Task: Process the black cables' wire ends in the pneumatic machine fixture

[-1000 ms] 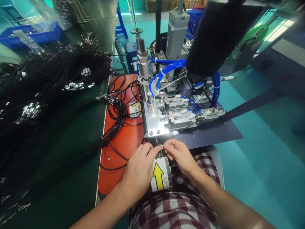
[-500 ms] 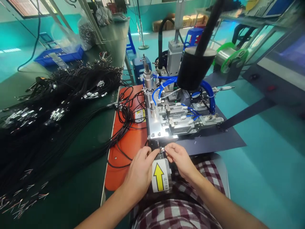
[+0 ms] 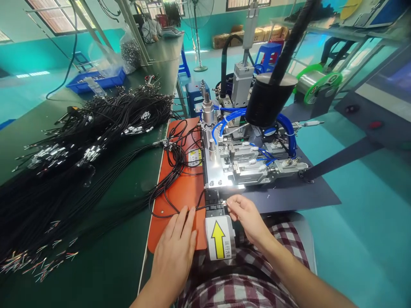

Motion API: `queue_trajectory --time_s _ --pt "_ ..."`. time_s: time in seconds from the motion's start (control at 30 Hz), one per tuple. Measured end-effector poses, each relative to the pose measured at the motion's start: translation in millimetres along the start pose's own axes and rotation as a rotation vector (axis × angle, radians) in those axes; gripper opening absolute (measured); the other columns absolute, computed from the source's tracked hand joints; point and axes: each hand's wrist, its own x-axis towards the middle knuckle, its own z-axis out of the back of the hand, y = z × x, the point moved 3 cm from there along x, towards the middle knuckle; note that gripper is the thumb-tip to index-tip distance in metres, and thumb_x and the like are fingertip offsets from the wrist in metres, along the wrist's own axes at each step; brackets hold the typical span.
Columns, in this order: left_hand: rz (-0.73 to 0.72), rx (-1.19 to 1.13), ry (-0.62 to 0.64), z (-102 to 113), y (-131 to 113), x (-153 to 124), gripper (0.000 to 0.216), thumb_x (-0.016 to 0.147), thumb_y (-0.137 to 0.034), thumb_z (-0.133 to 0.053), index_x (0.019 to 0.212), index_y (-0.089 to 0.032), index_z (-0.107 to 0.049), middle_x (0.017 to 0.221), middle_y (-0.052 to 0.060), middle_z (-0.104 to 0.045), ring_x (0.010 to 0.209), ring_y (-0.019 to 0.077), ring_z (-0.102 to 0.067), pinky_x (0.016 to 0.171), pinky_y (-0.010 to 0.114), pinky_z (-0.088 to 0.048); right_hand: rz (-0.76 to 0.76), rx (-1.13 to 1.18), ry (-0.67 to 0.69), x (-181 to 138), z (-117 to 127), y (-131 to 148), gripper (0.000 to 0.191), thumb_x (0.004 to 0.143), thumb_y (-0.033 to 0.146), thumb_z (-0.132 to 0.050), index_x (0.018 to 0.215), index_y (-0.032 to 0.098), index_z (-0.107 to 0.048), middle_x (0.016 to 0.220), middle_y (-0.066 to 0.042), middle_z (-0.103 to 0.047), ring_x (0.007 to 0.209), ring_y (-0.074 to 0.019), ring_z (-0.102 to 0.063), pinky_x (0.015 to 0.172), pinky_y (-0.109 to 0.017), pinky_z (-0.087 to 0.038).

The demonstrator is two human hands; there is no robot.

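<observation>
My left hand (image 3: pixel 175 248) lies flat with fingers stretched out on the orange mat (image 3: pixel 180 192), its fingertips beside a thin black cable (image 3: pixel 189 208) that runs to the machine's front slot. My right hand (image 3: pixel 245 216) pinches a small metal connector (image 3: pixel 225 202) at the black fixture (image 3: pixel 214 206) just below the machine's steel plate (image 3: pixel 221 177). A white label with a yellow arrow (image 3: pixel 220 239) sits between my two hands. The metal machine carries blue air hoses (image 3: pixel 282 124) and a black cylinder (image 3: pixel 268 99) above.
Large bundles of black cables with metal ends (image 3: pixel 83 145) cover the green bench (image 3: pixel 96 256) on the left. Loose loops of cable (image 3: pixel 175 149) lie on the mat. A blue tray (image 3: pixel 96 81) stands far back. A dark sheet (image 3: pixel 289 196) lies under the machine on the right.
My left hand has let go near the fixture, drawn back and spread flat on the orange mat. The right hand keeps its pinch at the fixture. The camera has tilted upward.
</observation>
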Motion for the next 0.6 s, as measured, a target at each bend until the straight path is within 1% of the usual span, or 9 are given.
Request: queue_trajectory --time_s 0.07,0.13,0.23,0.4,0.6 --pt "0.002 0.01 0.001 1.3 -0.7 1.4 0.043 0.096 -0.027 -0.036 0.137 -0.015 -0.044 0.133 0.01 -0.055 0.115 0.0267 -0.052 0.085 0.037 -0.054 0.002 -0.014 -0.01 1.2 8.5 -8.0 0.034 0.08 0.05 -0.064 0.071 0.017 -0.059 0.065 0.003 -0.056 0.051 -0.0095 -0.043 0.055 -0.025 -0.033" --pt "-0.002 0.012 0.008 2.2 -1.3 1.9 0.043 0.096 -0.026 -0.036 0.136 -0.015 -0.045 0.131 0.01 -0.056 0.115 0.0266 -0.053 0.083 0.037 -0.055 -0.001 -0.023 -0.038 1.4 20.6 -16.5 0.036 0.084 0.053 -0.057 0.079 0.018 -0.062 0.071 0.001 -0.059 0.053 -0.0106 -0.045 0.056 -0.026 -0.034" --pt "-0.001 0.011 0.006 3.1 -1.4 2.0 0.043 0.095 -0.026 -0.036 0.136 -0.015 -0.046 0.13 0.01 -0.057 0.114 0.0266 -0.053 0.082 0.037 -0.056 -0.013 -0.03 -0.086 -1.9 38.8 -24.5 0.04 0.086 0.057 -0.05 0.089 0.019 -0.063 0.077 -0.001 -0.061 0.055 -0.0114 -0.046 0.056 -0.027 -0.034" --pt "-0.002 0.01 -0.003 3.1 0.4 2.3 0.044 0.095 -0.025 -0.035 0.136 -0.015 -0.046 0.13 0.01 -0.057 0.114 0.0267 -0.054 0.081 0.036 -0.056 -0.045 -0.04 -0.116 -15.6 53.7 -25.4 0.04 0.084 0.057 -0.054 0.087 0.019 -0.064 0.076 0.0 -0.058 0.056 -0.0115 -0.045 0.055 -0.027 -0.033" --pt "0.014 -0.014 0.08 0.3 2.6 2.5 0.046 0.096 -0.028 -0.035 0.14 -0.019 -0.041 0.135 0.008 -0.053 0.118 0.0274 -0.052 0.087 0.039 -0.055 -0.121 -0.046 -0.16 -29.8 59.9 -30.4 0.04 0.083 0.057 -0.055 0.085 0.019 -0.064 0.074 0.0 -0.058 0.056 -0.0119 -0.044 0.057 -0.027 -0.034"
